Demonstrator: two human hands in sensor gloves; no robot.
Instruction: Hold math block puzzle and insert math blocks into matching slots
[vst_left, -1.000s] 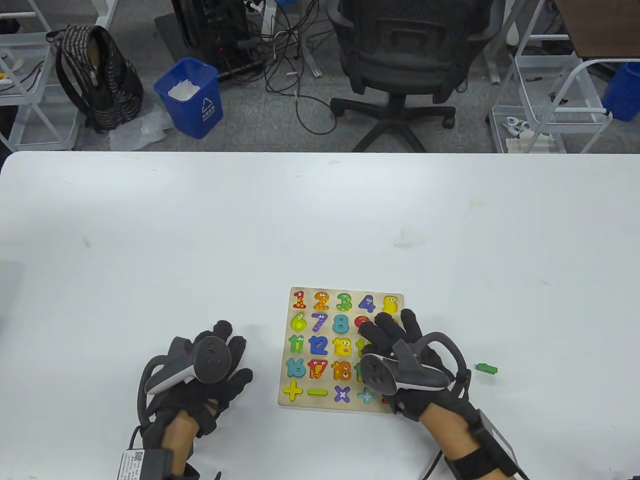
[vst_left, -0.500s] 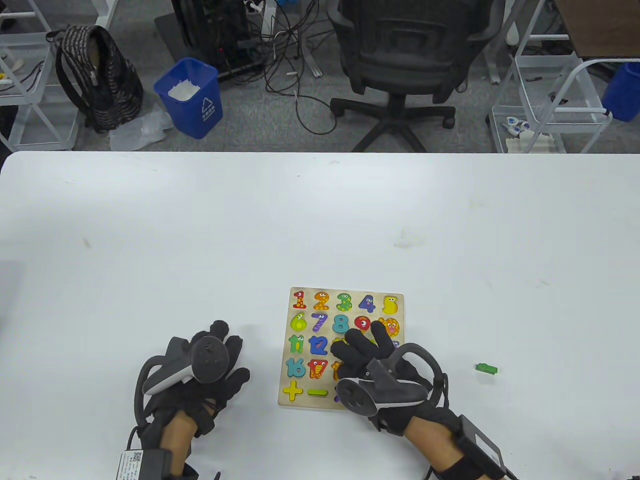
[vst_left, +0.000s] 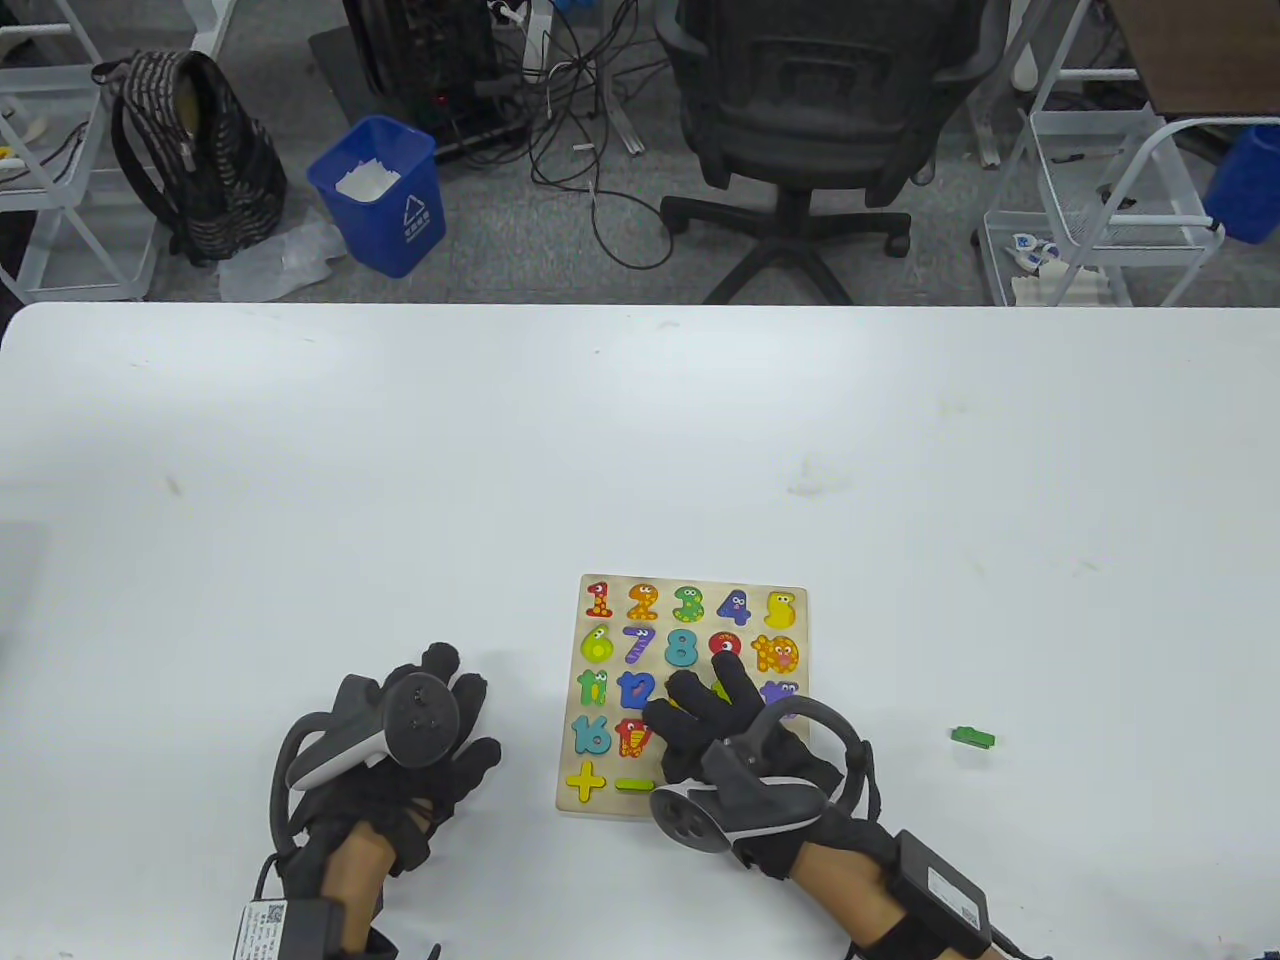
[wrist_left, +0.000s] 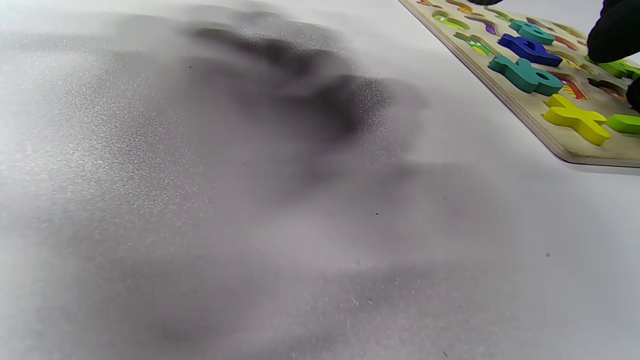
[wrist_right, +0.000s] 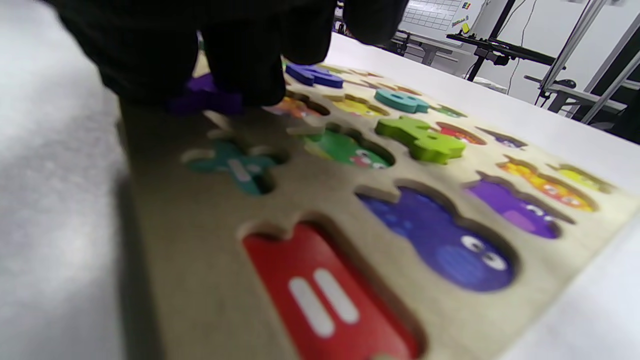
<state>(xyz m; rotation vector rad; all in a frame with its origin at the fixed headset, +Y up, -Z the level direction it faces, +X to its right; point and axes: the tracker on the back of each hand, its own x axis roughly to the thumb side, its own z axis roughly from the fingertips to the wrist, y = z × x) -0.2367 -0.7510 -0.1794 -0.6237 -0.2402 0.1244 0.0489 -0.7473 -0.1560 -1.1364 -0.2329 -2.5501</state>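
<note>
Right hand (vst_left: 735, 755) leftward across puzzle board (vst_left: 600, 800).

My gloves are black, both hands — left hand (vst_left: 415, 750), right hand (vst_left: 745, 760). Pale wood puzzle board (vst_left: 600, 805) on the white table (vst_left: 640, 430): yellow plus (vst_left: 585, 781), teal 16 (vst_left: 591, 734), royal blue 12 (vst_left: 635, 689), a purple block (wrist_right: 207, 97) under my fingertips, one green block (vst_left: 972, 738) off alone.

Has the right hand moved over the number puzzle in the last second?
Yes. The right hand has slid left across the puzzle board: it covered the right-hand columns before, now it covers the lower middle. The board stayed put.
</note>
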